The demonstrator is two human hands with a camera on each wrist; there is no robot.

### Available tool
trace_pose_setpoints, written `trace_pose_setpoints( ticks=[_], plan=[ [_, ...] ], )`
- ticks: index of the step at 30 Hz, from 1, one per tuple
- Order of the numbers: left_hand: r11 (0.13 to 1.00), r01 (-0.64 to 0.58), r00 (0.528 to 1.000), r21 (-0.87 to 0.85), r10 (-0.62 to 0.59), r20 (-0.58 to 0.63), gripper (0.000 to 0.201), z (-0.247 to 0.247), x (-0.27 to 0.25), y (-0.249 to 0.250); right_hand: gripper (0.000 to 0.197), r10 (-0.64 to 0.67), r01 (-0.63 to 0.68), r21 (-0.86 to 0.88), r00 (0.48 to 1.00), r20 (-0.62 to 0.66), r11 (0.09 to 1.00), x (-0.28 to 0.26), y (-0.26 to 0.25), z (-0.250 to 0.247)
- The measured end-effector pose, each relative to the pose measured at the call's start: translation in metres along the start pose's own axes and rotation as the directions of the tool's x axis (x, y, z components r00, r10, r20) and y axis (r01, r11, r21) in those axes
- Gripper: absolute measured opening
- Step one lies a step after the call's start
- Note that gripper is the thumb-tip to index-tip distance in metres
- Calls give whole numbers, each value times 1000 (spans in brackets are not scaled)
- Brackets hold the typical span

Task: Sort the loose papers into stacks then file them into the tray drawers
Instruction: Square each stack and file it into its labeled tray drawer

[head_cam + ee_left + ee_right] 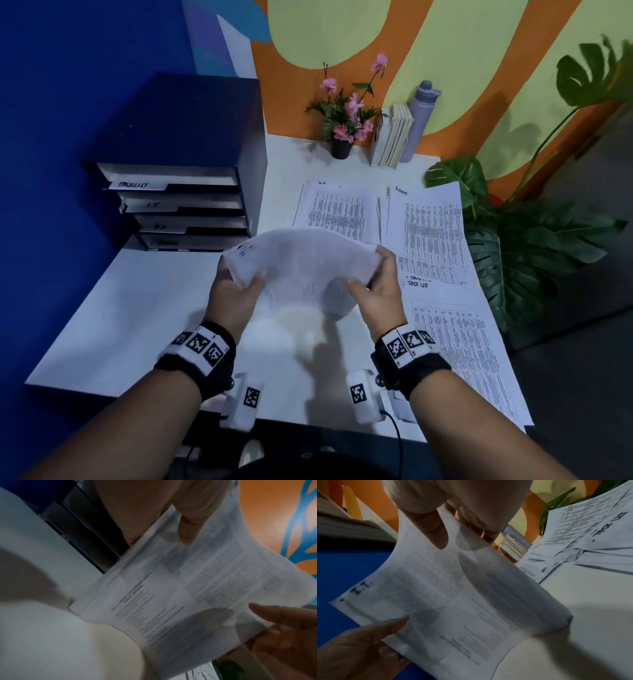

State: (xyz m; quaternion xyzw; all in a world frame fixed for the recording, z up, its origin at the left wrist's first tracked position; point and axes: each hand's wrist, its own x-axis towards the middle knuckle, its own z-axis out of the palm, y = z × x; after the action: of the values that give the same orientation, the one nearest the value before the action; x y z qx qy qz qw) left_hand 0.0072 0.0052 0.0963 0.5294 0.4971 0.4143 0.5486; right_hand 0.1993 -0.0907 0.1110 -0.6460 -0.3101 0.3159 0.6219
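Observation:
A stack of printed papers (301, 263), marked "I.T." at a corner (363, 586), arches upward above the white desk (137, 315). My left hand (239, 284) pinches its left edge with the thumb on top. My right hand (373, 277) pinches the right edge the same way. The dark tray drawers (181, 205), labelled TASKLIST, I.T, H.R and Admin, stand at the desk's back left, all pushed in. Three sorted piles lie to the right: the H.R pile (339, 212), the Admin pile (428, 229) and the Task List pile (459, 342).
A pot of pink flowers (342, 120), several upright books (394, 137) and a lilac bottle (419, 116) stand along the back edge. A large leafy plant (534, 246) crowds the desk's right side. A blue wall runs on the left.

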Motion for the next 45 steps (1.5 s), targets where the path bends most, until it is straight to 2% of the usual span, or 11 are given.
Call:
trace_pose_setpoints(
  ticks=[3,7,10,17,21,26,30,32,34,38,45],
  plan=[
    [998,70,997,0,-70,26,66,-4,-1,5,63,35,-35,20,999,21,999,-4,1,5],
    [995,86,995,-45,-83,62,73,-3,4,7,50,75,-74,75,997,-2,994,-4,-3,12],
    [993,106,993,-60,-103,51,64,-2,5,0,35,93,-90,64,994,-54,994,-2,-3,15],
    [996,74,996,-42,-72,54,56,-4,9,1,31,110,-106,184,994,-12,977,1,-9,13],
    [998,59,997,-25,-58,45,44,-3,15,8,36,95,-94,180,995,4,979,6,-10,15],
    [996,83,994,32,-85,69,48,-1,19,2,40,175,-172,191,985,-2,966,8,-4,17],
    [984,129,987,119,-139,86,28,-1,17,1,57,186,-182,170,983,-8,969,8,-6,21],
    [985,135,987,109,-143,67,28,-4,17,3,45,165,-166,169,986,21,971,10,-9,22],
    [986,139,989,94,-143,45,31,-12,20,4,28,154,-168,151,983,100,974,12,-10,24],
    [976,209,978,61,-210,9,28,-43,27,-6,15,199,-205,18,964,178,979,18,4,49],
    [894,444,893,51,-447,58,32,-126,14,-21,7,367,-351,-112,910,193,930,30,28,122]
  ],
)
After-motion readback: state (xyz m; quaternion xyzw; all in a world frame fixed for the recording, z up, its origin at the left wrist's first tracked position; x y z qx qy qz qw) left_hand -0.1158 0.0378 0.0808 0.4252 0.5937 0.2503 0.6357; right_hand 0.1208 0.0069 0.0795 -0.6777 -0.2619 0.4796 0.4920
